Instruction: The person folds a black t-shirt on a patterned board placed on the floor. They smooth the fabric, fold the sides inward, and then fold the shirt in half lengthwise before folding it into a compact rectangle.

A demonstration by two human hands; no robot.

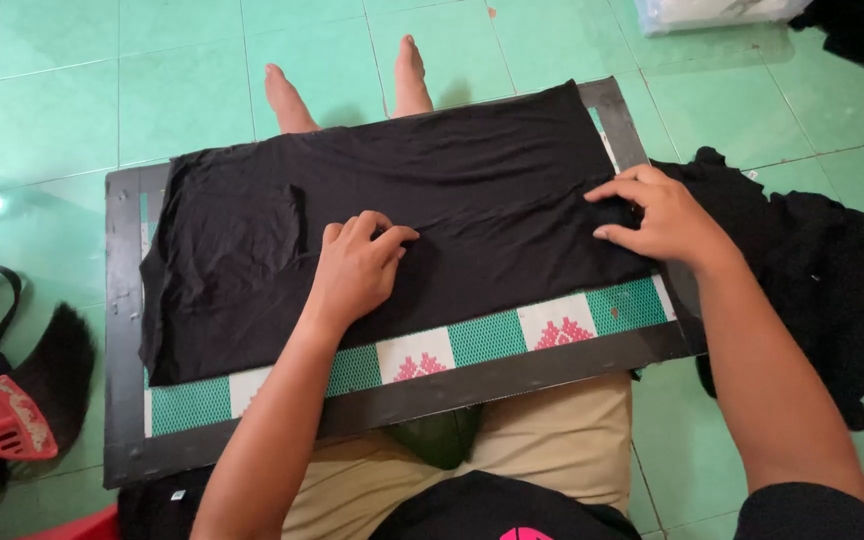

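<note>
- Two hands lie on a black cloth (472, 190) spread over a board (122, 330).
- Left hand (354, 270) – fingers curled, pinching a fold.
- Right hand (657, 215) – fingertips gripping the cloth's edge.

Left hand (357, 265) fingers curled; right hand (657, 215) fingers pinching.

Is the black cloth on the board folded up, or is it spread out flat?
Spread out flat. The black cloth covers most of the board, with the left hand and right hand pressing on it.
</note>
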